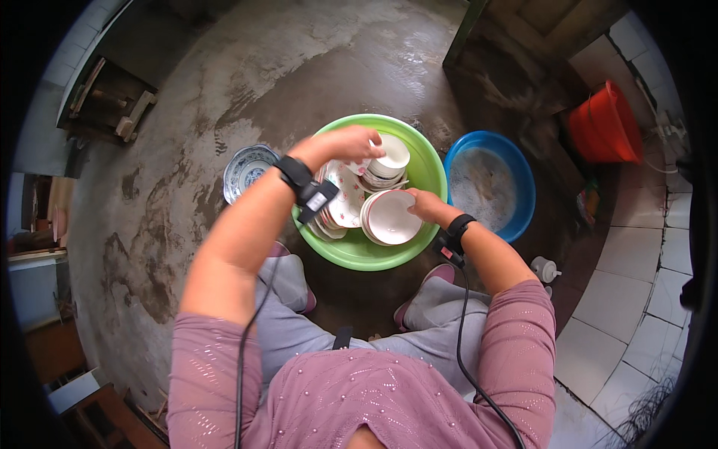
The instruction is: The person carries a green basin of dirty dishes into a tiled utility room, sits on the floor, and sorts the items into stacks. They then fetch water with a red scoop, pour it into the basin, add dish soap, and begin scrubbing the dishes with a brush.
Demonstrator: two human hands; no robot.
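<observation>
A light-green plastic basin [367, 262] on the floor before me holds stacked dishes. My right hand [429, 207] grips the right rim of a white bowl [397, 219] with a red edge, thumb over the rim; more bowls show nested beneath it. Over the basin's far part, my left hand [356, 145] is bent down, blurred, its fingertips beside a stack of white bowls [390, 154]. A small floral-patterned piece [359, 167] shows just under those fingers; whether they hold it is unclear. White plates with red flowers [345, 193] lean in the basin's left side.
Right of the green basin stands a blue basin [524, 210] of sudsy water. A blue-patterned bowl [251, 168] sits on the wet concrete floor [190, 163] at left. Farther right are a red bucket [603, 126] and a white container [544, 269] near the tiled wall [628, 258].
</observation>
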